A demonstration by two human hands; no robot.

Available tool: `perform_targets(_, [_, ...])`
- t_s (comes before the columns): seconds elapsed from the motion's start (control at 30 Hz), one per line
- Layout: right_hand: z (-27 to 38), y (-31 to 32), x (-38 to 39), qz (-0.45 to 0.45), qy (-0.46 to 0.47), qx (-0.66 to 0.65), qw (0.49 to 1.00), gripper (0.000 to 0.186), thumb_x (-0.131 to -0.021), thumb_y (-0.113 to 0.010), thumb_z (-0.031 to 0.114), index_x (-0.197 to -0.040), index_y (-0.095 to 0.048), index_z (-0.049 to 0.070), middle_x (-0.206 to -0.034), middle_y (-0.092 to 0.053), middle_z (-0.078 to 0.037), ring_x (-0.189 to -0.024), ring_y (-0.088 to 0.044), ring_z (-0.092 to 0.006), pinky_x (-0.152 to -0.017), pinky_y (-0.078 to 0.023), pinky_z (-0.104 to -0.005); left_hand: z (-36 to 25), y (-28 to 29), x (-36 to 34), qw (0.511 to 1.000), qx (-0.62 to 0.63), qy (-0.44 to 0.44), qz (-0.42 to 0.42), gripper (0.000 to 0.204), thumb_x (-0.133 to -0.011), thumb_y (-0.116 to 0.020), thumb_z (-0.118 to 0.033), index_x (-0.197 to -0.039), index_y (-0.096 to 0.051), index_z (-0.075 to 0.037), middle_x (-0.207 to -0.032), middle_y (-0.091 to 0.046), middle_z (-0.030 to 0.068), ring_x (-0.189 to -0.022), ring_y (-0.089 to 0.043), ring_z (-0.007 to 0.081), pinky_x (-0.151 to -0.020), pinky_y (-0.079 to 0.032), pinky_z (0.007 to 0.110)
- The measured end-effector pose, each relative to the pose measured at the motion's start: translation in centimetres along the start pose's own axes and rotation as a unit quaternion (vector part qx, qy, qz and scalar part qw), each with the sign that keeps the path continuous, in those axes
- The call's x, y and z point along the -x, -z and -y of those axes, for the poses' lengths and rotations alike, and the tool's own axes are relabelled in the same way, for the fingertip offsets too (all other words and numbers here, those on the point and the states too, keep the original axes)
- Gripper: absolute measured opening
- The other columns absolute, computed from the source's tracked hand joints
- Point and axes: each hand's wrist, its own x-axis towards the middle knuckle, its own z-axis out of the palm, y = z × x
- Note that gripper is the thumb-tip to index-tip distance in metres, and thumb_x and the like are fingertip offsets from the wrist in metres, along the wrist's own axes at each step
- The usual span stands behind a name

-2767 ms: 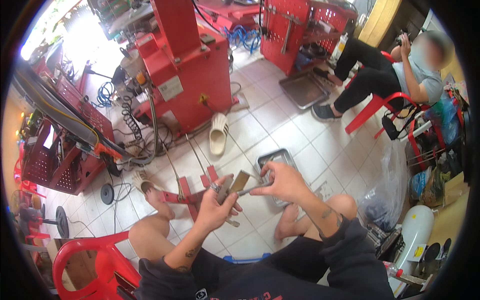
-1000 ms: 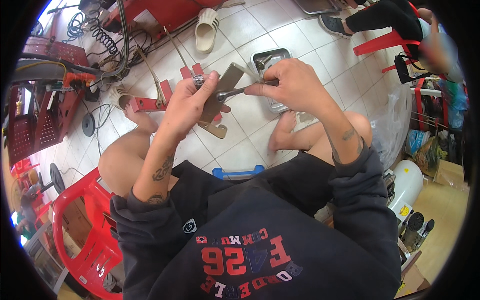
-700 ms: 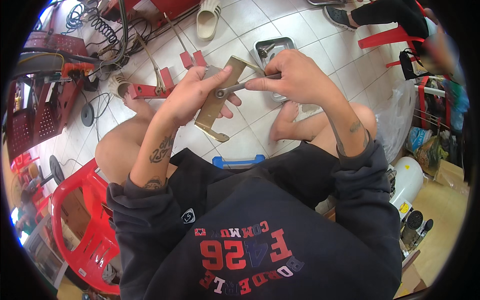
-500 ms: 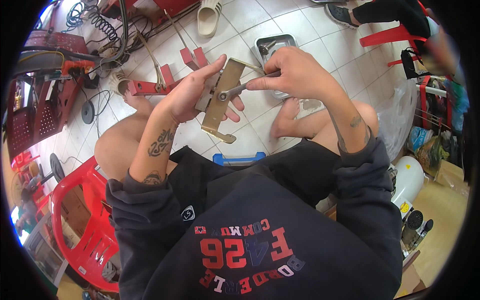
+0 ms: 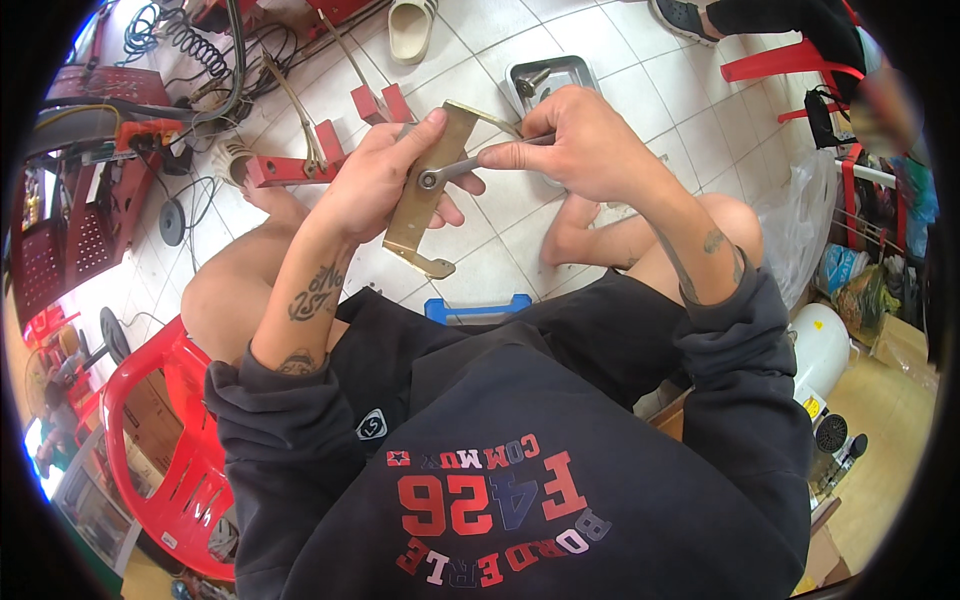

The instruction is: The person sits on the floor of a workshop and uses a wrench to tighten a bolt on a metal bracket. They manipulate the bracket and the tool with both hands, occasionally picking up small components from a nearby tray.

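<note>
My left hand (image 5: 380,175) grips a brass-coloured metal bracket (image 5: 405,222) with bent ends, its thumb pressed along the near face and some fingers showing behind it. In my right hand (image 5: 585,145) is a wrench (image 5: 468,168), pinched between thumb and fingers. The wrench's ring end sits around a bolt head (image 5: 429,180) on the bracket's face. Beyond my right hand, a metal tray (image 5: 578,70) rests on the tiled floor with a few metal parts (image 5: 538,78) in it.
Red metal pieces with rods (image 5: 290,168) lie on the floor ahead left, near cables and a coiled hose (image 5: 200,55). A red plastic chair (image 5: 130,400) is at my left, a blue step stool (image 5: 478,308) below my lap. Another person's leg (image 5: 770,22) shows at the far right.
The bracket and both hands have shifted slightly left. The wrench has swung to lie flatter across the bracket, still on the bolt head. My left thumb now presses on the bracket's face.
</note>
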Motion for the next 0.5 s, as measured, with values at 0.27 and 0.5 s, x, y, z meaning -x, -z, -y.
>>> perform_targets(0.27, [-1.9,1.1,-0.7,-0.009,0.145,0.179,0.973,0.042,-0.078,-0.074,0.049,-0.070,-0.070,0.008,-0.066,-0.063,-0.015,-0.062,-0.060,-0.0357,-0.058,-0.047,-0.0437,1.3,-0.3,-0.4,0.996,0.016,0.001,0.086,0.063,-0.104,-0.042,-0.053,-0.130,-0.056,0.003,-0.117,-0.067,0.0198,-0.092,-0.072,0.0318,-0.085,-0.059,0.042])
perform_targets(0.5, [0.1,1.2,0.1,0.027,0.200,0.240,0.950,0.046,-0.084,-0.068,0.054,-0.071,-0.072,0.010,-0.066,-0.062,-0.008,-0.071,-0.061,-0.0276,-0.075,-0.044,-0.0393,1.7,-0.6,-0.8,0.987,0.089,0.086,0.101,0.047,-0.106,-0.045,-0.035,-0.125,-0.057,0.006,-0.110,-0.070,0.0247,-0.098,-0.071,0.0361,-0.089,-0.057,0.043])
